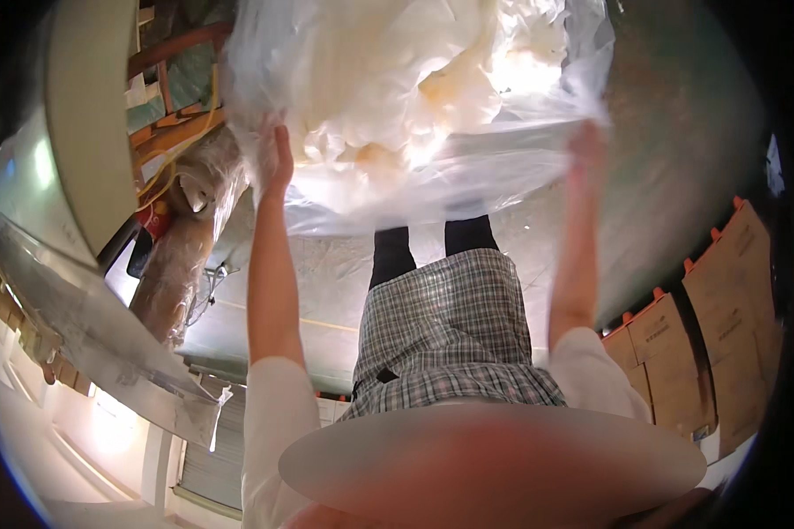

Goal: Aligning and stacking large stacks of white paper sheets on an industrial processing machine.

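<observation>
A large clear plastic bag (503, 167) spreads in front of me, with a bulky, crumpled white and cream mass (388, 79) showing through it. My left hand (276, 163) is at the bag's left side, thumb up, its fingers partly hidden by the film. At the right corner, my right hand (588, 145) grips the film, though motion smears its outline. Between both hands the bag's near edge hangs loosely across, above my legs.
On the left stand a pale panel (97, 115) and a film-wrapped roll (181, 256), beside an orange rack (172, 123) with a yellow cord. Cardboard boxes (723, 326) with orange edge pieces line the right. Grey floor (317, 273) lies around my feet.
</observation>
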Motion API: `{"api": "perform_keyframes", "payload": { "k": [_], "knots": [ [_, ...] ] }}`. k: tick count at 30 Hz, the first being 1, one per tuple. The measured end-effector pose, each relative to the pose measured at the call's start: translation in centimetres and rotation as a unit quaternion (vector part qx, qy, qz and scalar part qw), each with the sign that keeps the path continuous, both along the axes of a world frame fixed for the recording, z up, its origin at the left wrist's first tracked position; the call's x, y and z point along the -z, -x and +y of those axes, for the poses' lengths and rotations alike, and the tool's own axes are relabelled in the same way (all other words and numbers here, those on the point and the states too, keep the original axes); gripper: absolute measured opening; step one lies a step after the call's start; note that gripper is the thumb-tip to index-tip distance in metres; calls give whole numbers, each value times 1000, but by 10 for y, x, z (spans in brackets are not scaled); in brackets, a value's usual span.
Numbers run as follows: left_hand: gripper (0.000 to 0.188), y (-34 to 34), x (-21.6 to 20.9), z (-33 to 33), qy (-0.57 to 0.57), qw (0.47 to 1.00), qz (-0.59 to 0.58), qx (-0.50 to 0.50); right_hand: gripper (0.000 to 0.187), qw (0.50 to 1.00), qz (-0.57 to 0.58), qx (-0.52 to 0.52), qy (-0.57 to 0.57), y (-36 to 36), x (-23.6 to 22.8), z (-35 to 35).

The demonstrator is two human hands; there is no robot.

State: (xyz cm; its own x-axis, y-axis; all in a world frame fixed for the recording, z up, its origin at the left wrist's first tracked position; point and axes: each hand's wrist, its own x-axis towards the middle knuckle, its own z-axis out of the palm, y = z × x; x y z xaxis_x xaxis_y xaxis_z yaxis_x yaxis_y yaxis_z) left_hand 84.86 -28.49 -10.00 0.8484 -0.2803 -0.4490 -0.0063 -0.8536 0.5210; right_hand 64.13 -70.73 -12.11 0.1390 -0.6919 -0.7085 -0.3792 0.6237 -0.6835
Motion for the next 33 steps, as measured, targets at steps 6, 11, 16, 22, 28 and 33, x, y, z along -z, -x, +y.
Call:
{"api": "perform_keyframes", "payload": {
  "k": [6,11,16,22,28,33],
  "knots": [
    [52,77,102,52,20,983,88,-163,29,963,-125,-236,26,7,-206,-81],
    [56,173,65,2,130,855,353,-358,28,916,-368,-110,116,-40,-254,-56],
    [53,178,27,-13,303,887,210,-278,13,885,7,-406,228,-77,-192,-53],
    [51,74,-16,42,553,624,176,-523,25,812,24,-558,170,-15,-31,-7],
    [58,42,-44,2,313,792,295,-434,37,395,170,-770,470,39,73,-65],
    [33,106,-41,24,303,855,298,-297,64,691,280,-578,332,28,32,-56]
  ]
}}
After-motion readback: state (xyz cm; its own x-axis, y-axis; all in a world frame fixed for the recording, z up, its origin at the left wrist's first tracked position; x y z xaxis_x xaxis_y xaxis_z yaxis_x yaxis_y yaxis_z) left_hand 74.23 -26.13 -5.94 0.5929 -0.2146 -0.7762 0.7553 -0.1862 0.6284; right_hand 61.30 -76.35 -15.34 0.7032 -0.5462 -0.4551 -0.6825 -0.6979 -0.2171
